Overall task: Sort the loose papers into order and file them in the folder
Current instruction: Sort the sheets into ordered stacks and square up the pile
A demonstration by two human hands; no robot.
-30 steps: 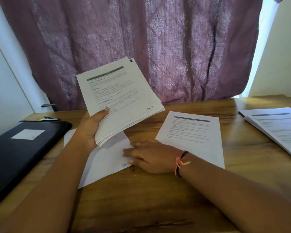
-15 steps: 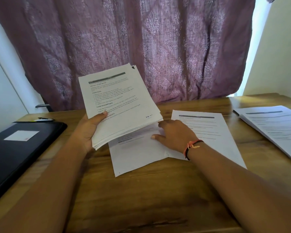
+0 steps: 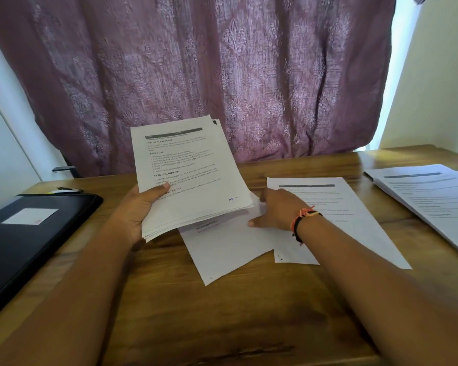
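The wooden table (image 3: 249,313) carries a tilted loose sheet (image 3: 222,249) directly below where the left hand (image 3: 140,210) grips the stack of papers (image 3: 191,175), and a second printed sheet (image 3: 354,233) just right of the grip, its left edge meeting the first. Well to the right of the grip lies a pile of pages (image 3: 428,202). To its left lies a closed black folder (image 3: 29,241), with a small pen-like thing (image 3: 66,191) just beyond it.

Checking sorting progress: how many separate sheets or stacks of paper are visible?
4: held stack in left hand, tilted sheet under right hand, flat sheet beside it, far stack at right on the table. Others may be hidden beneath.
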